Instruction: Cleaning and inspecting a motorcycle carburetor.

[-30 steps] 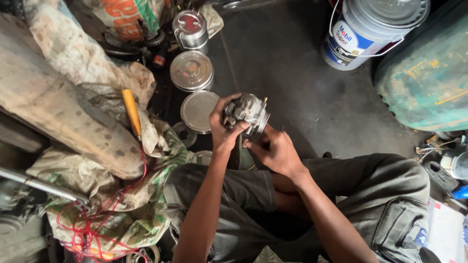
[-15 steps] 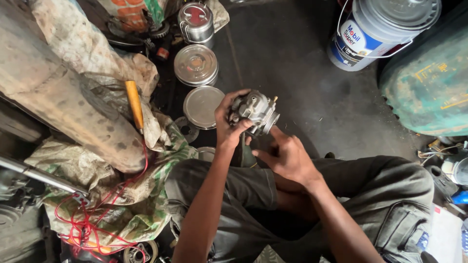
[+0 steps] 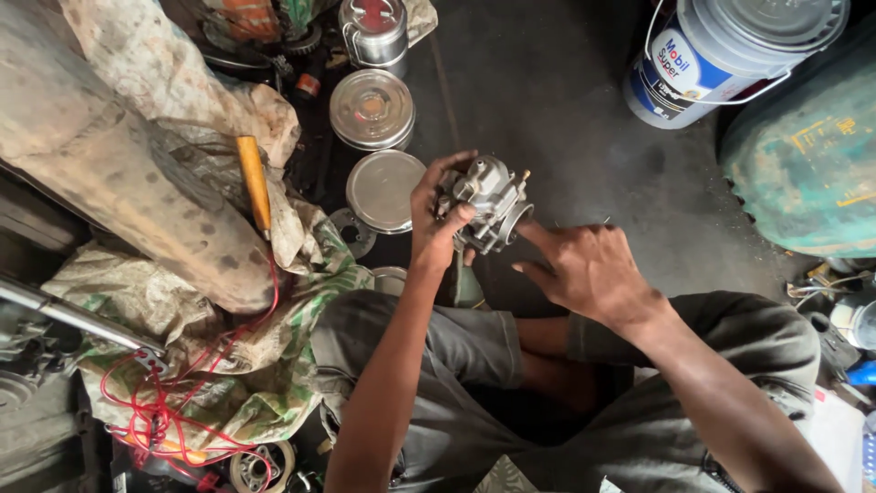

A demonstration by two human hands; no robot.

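One carburettor, seemingly in left hand

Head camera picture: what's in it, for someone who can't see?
Seen from above, a seated person's left hand holds a small metal carburetor while the right hand touches its side. Round metal tins and a white bucket sit on the dark floor.
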